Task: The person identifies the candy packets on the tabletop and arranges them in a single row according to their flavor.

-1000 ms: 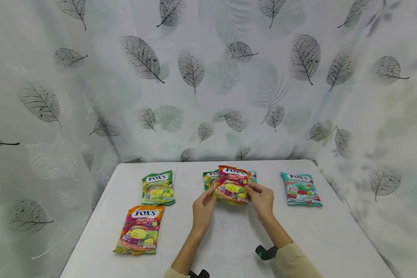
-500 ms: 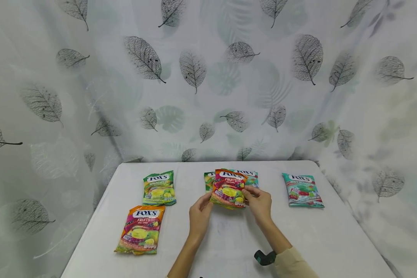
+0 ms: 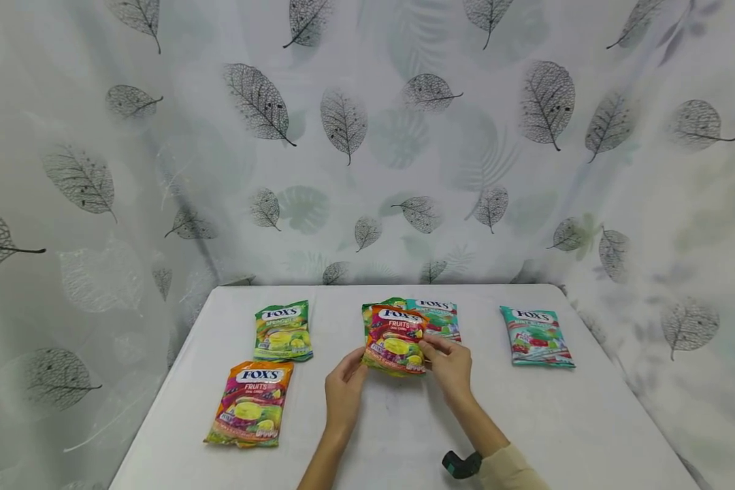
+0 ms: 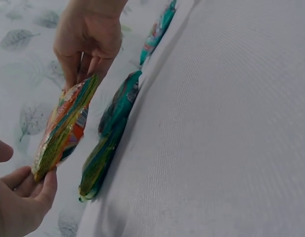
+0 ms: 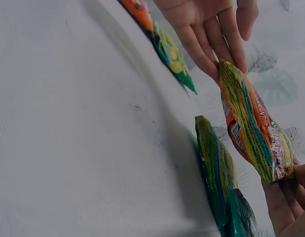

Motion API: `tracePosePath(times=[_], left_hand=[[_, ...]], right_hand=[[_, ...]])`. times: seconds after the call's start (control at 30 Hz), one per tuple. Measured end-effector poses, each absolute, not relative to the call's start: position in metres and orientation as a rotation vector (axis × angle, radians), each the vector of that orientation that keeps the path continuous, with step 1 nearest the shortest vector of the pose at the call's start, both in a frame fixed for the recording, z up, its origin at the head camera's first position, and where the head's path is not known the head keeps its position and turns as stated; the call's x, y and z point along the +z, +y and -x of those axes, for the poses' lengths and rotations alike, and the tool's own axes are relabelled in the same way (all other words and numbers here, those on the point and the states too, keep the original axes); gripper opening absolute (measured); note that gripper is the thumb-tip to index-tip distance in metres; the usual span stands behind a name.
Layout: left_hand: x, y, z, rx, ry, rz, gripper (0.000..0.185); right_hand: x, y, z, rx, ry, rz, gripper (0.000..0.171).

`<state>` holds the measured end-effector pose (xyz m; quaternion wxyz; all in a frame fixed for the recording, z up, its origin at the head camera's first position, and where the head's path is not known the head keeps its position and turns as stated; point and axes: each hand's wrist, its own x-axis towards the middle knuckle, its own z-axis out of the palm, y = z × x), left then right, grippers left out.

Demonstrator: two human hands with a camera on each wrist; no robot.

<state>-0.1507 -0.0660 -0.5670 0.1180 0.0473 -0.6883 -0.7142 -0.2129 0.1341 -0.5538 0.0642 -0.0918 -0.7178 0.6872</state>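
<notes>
My left hand (image 4: 16,200) and right hand (image 4: 88,42) pinch opposite ends of an orange and yellow foil candy packet (image 4: 63,126), lifted above a teal foil packet (image 4: 108,136) on the white tablecloth (image 4: 221,128).

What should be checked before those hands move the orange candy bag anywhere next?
1. Both hands hold the orange Fox's Fruits bag: ok, left hand and right hand pinch its edges.
2. Bag lifted off the table: ok, wrist views show a gap.
3. Clear of the green bag and teal bag beneath: ok.
4. Matching orange bag lies flat at front left: ok.
5. Bag sealed: cannot tell.
</notes>
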Motion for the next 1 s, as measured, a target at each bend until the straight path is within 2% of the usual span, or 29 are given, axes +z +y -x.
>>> tracePosePath(times=[1.0], left_hand=[[-0.576,-0.105,0.110,-2.051,-1.911,-0.385,0.034]], right_hand=[[-0.559,0.083,0.187,2.138,-2.191,0.141,0.019]])
